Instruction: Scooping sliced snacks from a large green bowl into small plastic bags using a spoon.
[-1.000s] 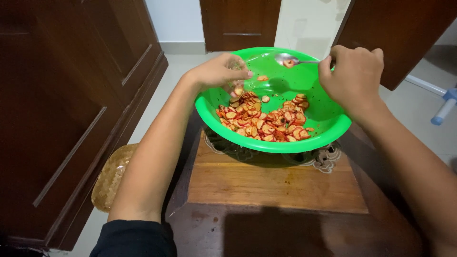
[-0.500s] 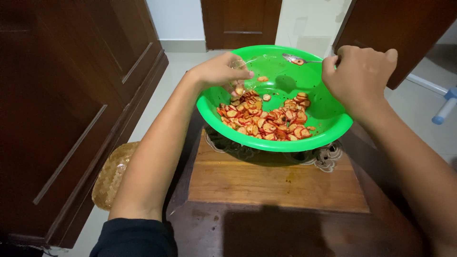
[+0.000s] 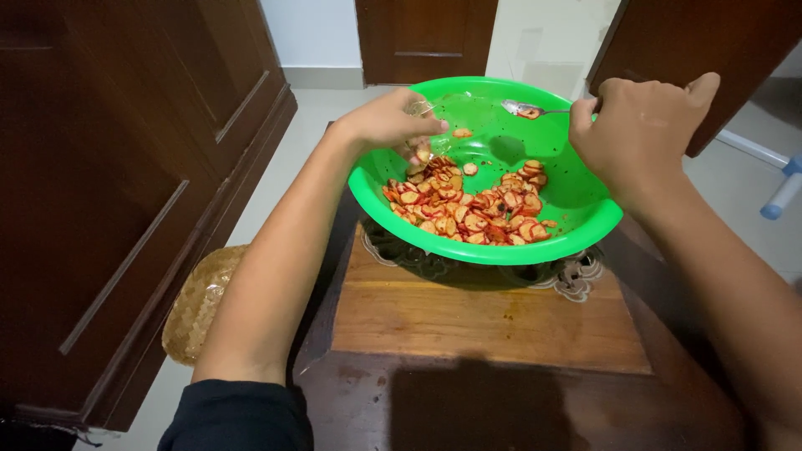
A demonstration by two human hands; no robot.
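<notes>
A big green plastic bowl (image 3: pixel 585 221) stands on a wooden table and holds a heap of red-orange sliced chips (image 3: pixel 468 205). My left hand (image 3: pixel 380 124) reaches over the bowl's left rim with its fingers closed on a small clear plastic bag (image 3: pixel 424 138), just above the chips. At the right rim, my right hand (image 3: pixel 643 134) is closed on the handle of a metal spoon (image 3: pixel 535 109). The spoon points left over the bowl with a few chips on it.
The bowl rests on a dark ornate stand on the wooden table (image 3: pixel 484 326). A tall dark wooden cabinet (image 3: pixel 109 184) fills the left side. A woven tray (image 3: pixel 200 301) lies on the floor beside it. A white and blue bar (image 3: pixel 781 190) shows at far right.
My right hand and the spoon have shifted slightly to the right above the bowl. My left hand stays at the left rim.
</notes>
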